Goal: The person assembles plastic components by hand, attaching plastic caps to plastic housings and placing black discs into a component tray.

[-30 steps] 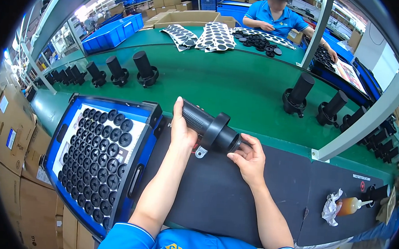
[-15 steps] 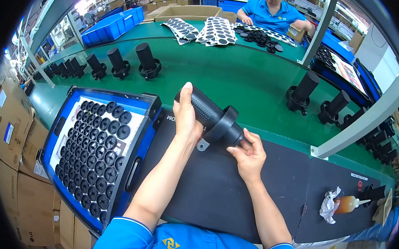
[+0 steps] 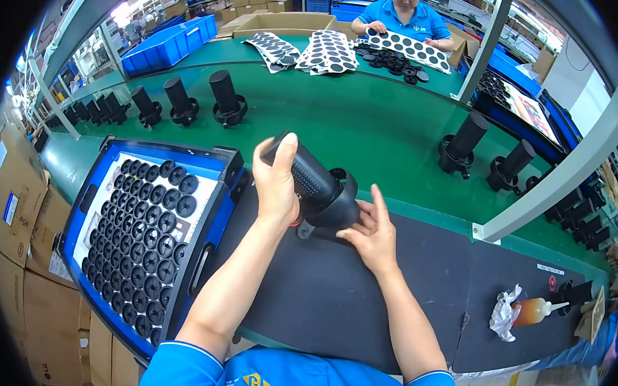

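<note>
A black plastic cylinder (image 3: 308,173) with a dimpled side is held at a slant over the dark mat. My left hand (image 3: 276,191) wraps around its upper end, thumb lying along the top. At the lower end sits a wide black collar (image 3: 338,207) with a small tab. My right hand (image 3: 374,234) cups that collar between thumb and curled fingers, its index finger pointing up. The inside of the collar's lower end is turned out of sight. A bit of red shows beside my left palm, too small to name.
A blue tray (image 3: 200,207) of round black caps (image 3: 150,260) lies at left. Similar cylinders (image 3: 224,96) stand along the green conveyor (image 3: 342,117). To the right are a squeeze bottle (image 3: 532,311), crumpled paper (image 3: 504,315) and a metal post (image 3: 556,197). A co-worker (image 3: 406,22) handles sticker sheets opposite.
The cylinder has turned, so its narrow lower end no longer shows. My right hand has moved from that end onto the collar. The co-worker's hands have shifted over a sticker sheet.
</note>
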`<state>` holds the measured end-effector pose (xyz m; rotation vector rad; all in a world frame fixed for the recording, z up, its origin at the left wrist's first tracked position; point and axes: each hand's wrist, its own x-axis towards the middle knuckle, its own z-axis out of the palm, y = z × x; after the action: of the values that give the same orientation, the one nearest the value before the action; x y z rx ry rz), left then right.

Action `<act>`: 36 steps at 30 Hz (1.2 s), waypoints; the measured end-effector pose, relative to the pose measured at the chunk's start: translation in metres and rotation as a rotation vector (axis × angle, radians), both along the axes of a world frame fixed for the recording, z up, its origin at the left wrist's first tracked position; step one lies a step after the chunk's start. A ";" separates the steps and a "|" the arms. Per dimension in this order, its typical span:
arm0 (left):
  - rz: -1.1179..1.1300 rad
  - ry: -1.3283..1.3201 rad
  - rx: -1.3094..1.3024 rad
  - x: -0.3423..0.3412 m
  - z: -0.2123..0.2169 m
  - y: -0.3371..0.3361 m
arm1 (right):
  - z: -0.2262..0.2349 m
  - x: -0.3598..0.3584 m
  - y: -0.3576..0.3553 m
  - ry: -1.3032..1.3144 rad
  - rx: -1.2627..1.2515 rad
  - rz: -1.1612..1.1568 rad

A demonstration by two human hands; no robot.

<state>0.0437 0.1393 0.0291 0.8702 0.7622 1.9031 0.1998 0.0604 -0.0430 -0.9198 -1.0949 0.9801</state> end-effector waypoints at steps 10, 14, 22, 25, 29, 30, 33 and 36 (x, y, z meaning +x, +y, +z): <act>0.195 1.016 0.118 -0.013 0.002 -0.041 | 0.003 0.047 0.018 0.192 -0.042 -0.194; -0.092 0.581 0.036 0.010 0.017 -0.022 | 0.000 0.058 0.021 0.199 -0.058 -0.262; -0.259 0.406 0.008 0.056 0.025 0.050 | -0.005 0.068 0.024 0.279 -0.159 -0.316; -0.296 0.379 -0.049 0.056 0.019 0.053 | -0.003 0.072 0.023 0.257 -0.166 -0.323; -0.316 0.334 -0.125 0.043 0.011 0.052 | -0.002 0.072 0.027 0.230 -0.164 -0.311; -0.319 0.320 -0.145 0.039 0.009 0.051 | -0.002 0.072 0.028 0.231 -0.161 -0.311; -0.317 0.291 -0.183 0.028 0.008 0.045 | -0.003 0.071 0.026 0.230 -0.149 -0.304; -0.293 0.311 -0.170 0.018 0.012 0.038 | -0.003 0.069 0.024 0.217 -0.149 -0.304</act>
<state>0.0621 0.1769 0.0409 1.1180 0.9115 1.4429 0.2692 0.0842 -0.0455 -1.0388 -0.6827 0.8922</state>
